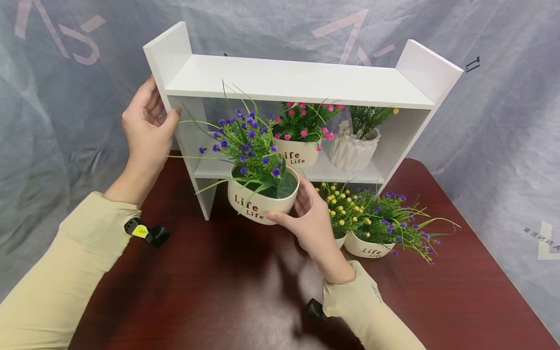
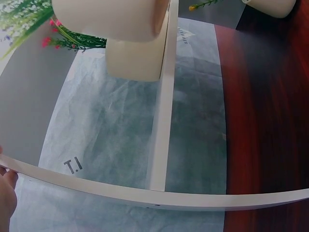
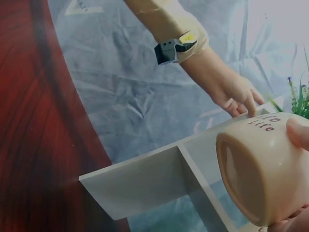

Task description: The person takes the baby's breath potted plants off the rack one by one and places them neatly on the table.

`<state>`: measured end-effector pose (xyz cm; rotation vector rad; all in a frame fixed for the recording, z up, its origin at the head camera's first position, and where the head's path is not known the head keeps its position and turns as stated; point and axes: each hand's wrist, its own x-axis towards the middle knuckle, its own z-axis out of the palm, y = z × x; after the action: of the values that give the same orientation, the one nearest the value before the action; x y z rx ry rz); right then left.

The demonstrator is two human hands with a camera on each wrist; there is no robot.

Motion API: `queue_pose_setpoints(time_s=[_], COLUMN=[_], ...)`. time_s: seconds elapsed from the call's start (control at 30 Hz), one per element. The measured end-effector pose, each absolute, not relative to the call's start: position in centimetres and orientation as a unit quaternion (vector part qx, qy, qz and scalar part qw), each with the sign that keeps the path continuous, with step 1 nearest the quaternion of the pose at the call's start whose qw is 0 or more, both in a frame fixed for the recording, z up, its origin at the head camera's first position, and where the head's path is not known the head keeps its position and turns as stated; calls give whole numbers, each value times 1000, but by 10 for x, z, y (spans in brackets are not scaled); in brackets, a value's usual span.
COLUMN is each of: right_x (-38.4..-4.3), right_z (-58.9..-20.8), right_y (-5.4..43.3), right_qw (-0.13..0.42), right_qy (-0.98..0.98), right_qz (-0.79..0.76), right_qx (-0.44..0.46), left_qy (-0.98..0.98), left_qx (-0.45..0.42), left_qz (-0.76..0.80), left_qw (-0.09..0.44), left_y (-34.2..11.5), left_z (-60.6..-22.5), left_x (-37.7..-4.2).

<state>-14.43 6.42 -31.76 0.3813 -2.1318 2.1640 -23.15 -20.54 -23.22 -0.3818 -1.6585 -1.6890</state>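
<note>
My right hand [image 1: 312, 221] grips a cream oval flowerpot [image 1: 262, 201] lettered "Life", thumb on its front and fingers round its right side. Purple artificial flowers [image 1: 249, 141] and long grass blades fill this pot, held up before the left part of a white shelf [image 1: 302, 80]. In the right wrist view the pot's base [image 3: 241, 166] is tilted toward the camera. At the shelf's left panel my left hand [image 1: 150, 121] pinches the front edge, its thumb in front and other fingers outside. Only a bit of that hand [image 2: 7, 195] shows in the left wrist view.
On the middle board stand a pink-flowered pot [image 1: 299, 151] and a white ridged pot [image 1: 355, 148]. Below, at the right, a yellow-flowered plant [image 1: 343, 206] and another purple-flowered pot [image 1: 372, 247] stand on the dark red table [image 1: 210, 291]. Grey cloth [image 1: 100, 97] hangs behind.
</note>
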Motion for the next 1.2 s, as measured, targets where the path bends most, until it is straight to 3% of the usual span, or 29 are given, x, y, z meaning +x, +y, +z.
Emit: queue_pose_setpoints(time_s=[0.47,0.73,1.2], right_x=[-143,-143,-153], right_z=[-325,-341,-380], right_y=[49,43,39], right_qw=[1,-24,-57], right_qy=[-682,-679,-684], right_qz=[704,704,701], right_qx=[198,204,191], left_qy=[-648,-668,-669], left_qx=[-155,-159,-152], left_qz=[-651,-618,-626], left_qw=[364,383,371], left_y=[-210,-209,-208], left_z=[-236,-237,-236], left_x=[-234,-234,-234])
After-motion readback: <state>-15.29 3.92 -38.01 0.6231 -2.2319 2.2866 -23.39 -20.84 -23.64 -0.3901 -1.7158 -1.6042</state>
